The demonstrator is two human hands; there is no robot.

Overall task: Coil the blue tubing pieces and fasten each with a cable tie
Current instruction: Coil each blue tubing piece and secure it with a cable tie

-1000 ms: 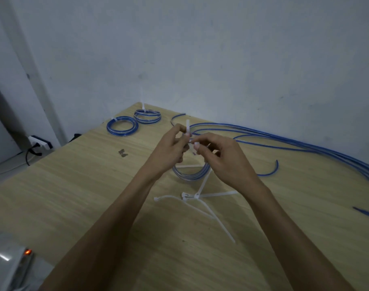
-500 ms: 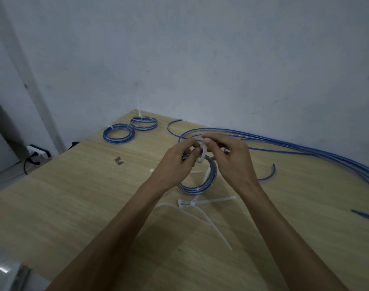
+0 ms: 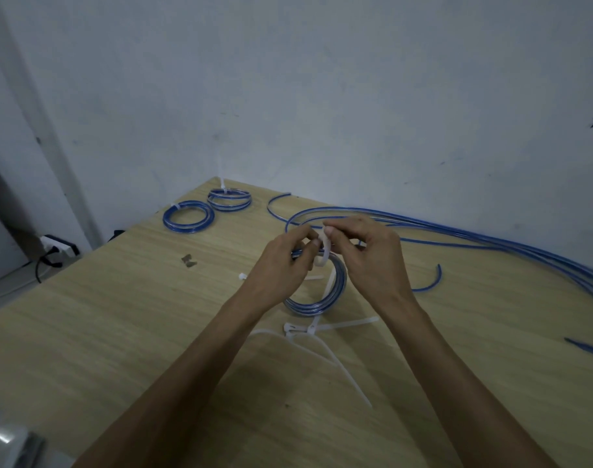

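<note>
Now | left hand [image 3: 281,265], right hand [image 3: 366,258]: each grip pinching cable tie [image 3: 324,251] | blue coil [image 3: 317,300] between them

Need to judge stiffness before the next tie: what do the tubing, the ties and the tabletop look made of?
Blue tubing coil: likely flexible plastic, glossy and partly see-through, with pale streaks along its turns. Cable tie pinched by the left hand and right hand: milky white, probably nylon, bending smoothly into a loop. Table: pale wood grain, matt, possibly laminate.
</note>
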